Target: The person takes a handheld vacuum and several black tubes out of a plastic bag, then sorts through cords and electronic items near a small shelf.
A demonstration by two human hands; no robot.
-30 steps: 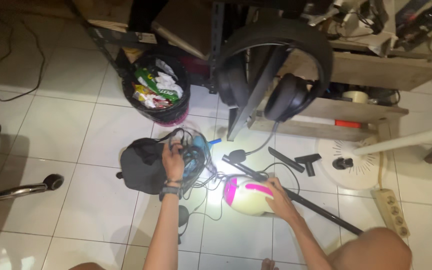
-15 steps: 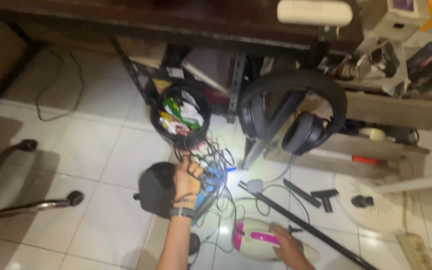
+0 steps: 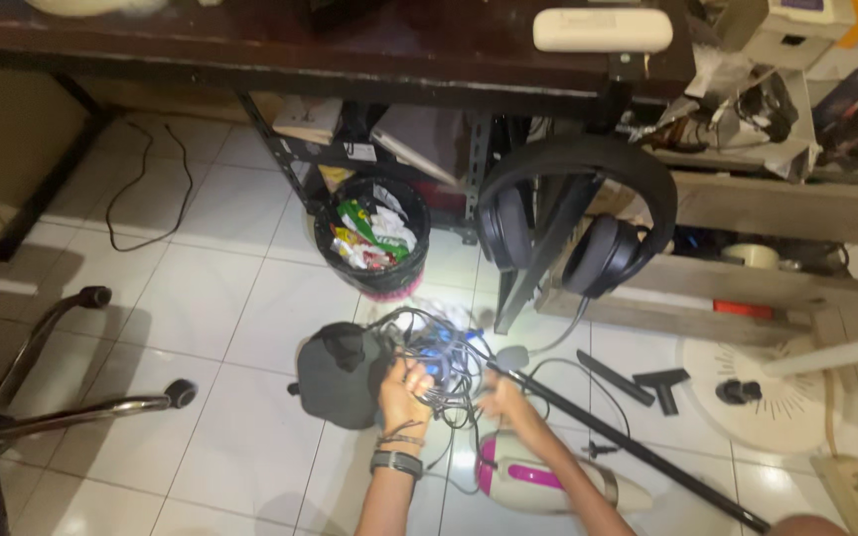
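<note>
My left hand (image 3: 404,389) grips a tangled bundle of dark cables (image 3: 444,349) lying on the white tiled floor, with a blue part showing in the tangle. My right hand (image 3: 501,396) reaches into the same tangle from the right and touches the cables. A dark grey pouch (image 3: 340,372) lies just left of the left hand. A small white and pink handheld vacuum (image 3: 548,480) rests on the floor under my right forearm. A watch and bracelets sit on my left wrist.
A black bin of wrappers (image 3: 371,238) stands behind the cables. Large black headphones (image 3: 576,218) hang by a dark desk (image 3: 250,45). A long black rod (image 3: 638,447), nozzle pieces (image 3: 659,381), a fan base (image 3: 777,397), a power strip (image 3: 856,491) and a chair base (image 3: 62,407) lie around.
My right hand left the handheld vacuum and moved up into the cable tangle. The view tilted up, showing more of the desk. My left hand stays on the cables.
</note>
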